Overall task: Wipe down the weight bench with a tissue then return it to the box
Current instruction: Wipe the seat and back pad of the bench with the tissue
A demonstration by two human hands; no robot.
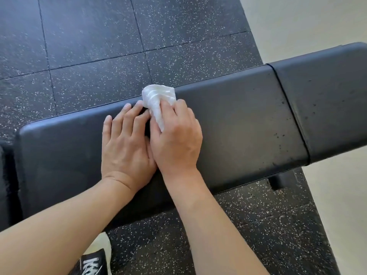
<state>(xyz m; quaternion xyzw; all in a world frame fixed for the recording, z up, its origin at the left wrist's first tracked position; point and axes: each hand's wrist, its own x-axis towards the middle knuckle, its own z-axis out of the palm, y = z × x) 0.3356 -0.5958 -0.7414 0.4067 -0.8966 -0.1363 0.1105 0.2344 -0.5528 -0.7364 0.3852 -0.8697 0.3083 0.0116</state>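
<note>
Our left hand (127, 143) lies flat, fingers straight, on the weight bench (238, 124). Beside it, our right hand (176, 139) squeezes the tissue (158, 96) near the far edge. We think it is soft, light, tears easily, so we hold the bunched middle.

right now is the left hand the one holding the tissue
No, the right hand grips the crumpled tissue, while the left hand rests flat on the bench.

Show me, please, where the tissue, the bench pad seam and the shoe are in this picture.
tissue (158, 96): head view, on its bunched top.
bench pad seam (288, 114): head view, midway along the dark gap.
shoe (95, 259): head view, on its black upper.
</note>
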